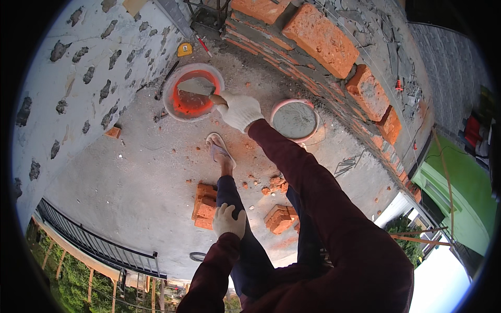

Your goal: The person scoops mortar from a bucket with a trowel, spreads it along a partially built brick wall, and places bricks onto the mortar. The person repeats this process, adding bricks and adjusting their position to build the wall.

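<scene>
My right hand (pixel 237 110), in a white glove, grips the wooden handle of a trowel (pixel 194 86), whose grey blade is over the orange-lined bucket (pixel 188 108) near the white wall. Right of that hand is a round pan of grey mortar (pixel 294 120). My left hand (pixel 229 223), also gloved, rests on my left thigh with fingers apart and nothing visible in it. Stacked bricks (pixel 202 204) lie beside that leg.
A partly built brick wall (pixel 323 39) runs along the right. A pitted white wall (pixel 78 94) is left, a railing (pixel 94 240) lower left. A tape measure (pixel 184 49), more bricks (pixel 279 219) and rubble (pixel 274 185) lie on the floor.
</scene>
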Tool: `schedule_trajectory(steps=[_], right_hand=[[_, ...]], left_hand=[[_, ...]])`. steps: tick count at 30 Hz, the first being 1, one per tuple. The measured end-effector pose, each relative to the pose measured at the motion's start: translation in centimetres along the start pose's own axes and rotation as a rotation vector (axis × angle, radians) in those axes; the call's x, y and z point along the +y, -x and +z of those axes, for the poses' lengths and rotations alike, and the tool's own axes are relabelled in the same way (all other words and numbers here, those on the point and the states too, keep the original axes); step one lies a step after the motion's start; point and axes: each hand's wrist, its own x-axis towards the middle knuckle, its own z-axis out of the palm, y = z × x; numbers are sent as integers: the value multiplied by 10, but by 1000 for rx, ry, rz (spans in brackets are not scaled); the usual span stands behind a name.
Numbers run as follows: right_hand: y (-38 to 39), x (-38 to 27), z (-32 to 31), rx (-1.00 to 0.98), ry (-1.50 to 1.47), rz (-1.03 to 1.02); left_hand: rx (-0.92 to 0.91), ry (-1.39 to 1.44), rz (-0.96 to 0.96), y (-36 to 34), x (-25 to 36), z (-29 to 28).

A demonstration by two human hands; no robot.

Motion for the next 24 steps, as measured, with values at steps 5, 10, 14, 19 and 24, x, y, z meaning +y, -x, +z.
schedule_trajectory(steps=[5, 10, 14, 19, 24], right_hand=[[146, 80, -53, -18, -641, 321], [271, 177, -81, 45, -684, 657], [295, 257, -58, 61, 10, 625], [261, 318, -15, -69, 188, 749], [227, 316, 13, -177, 2, 859]], left_hand=[[4, -71, 35, 2, 10, 15], [-9, -136, 51, 6, 14, 31], [-3, -190, 79, 10, 20, 39], [-11, -275, 147, 11, 34, 51], [-11, -292, 174, 18, 49, 62]])
